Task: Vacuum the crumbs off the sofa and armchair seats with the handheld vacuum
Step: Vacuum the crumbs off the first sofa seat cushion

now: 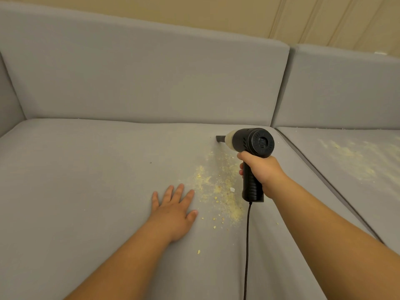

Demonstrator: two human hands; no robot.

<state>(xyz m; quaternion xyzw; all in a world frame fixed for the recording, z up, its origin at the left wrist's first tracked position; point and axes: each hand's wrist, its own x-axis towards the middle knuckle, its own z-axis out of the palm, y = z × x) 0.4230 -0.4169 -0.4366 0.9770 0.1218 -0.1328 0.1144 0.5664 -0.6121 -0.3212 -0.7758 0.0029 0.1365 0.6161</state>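
the crumbs (218,191) lie in a pale patch on the sofa seat (97,169), between your hands, with a second patch (350,156) on the next cushion. your right hand (263,169) is wrapped round the handle of the handheld vacuum (251,148), nozzle tip near the fabric just beyond the patch. your left hand (173,206) rests flat beside the crumbs, fingers spread. the risk, i'd say: the trailing cord (247,245) dragging through the crumbs and scattering them. no readable writing shows.

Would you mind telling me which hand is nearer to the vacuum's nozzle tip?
Right. The right hand holds the vacuum by its grip, just behind the nozzle tip; the left hand rests flat on the seat, farther off.
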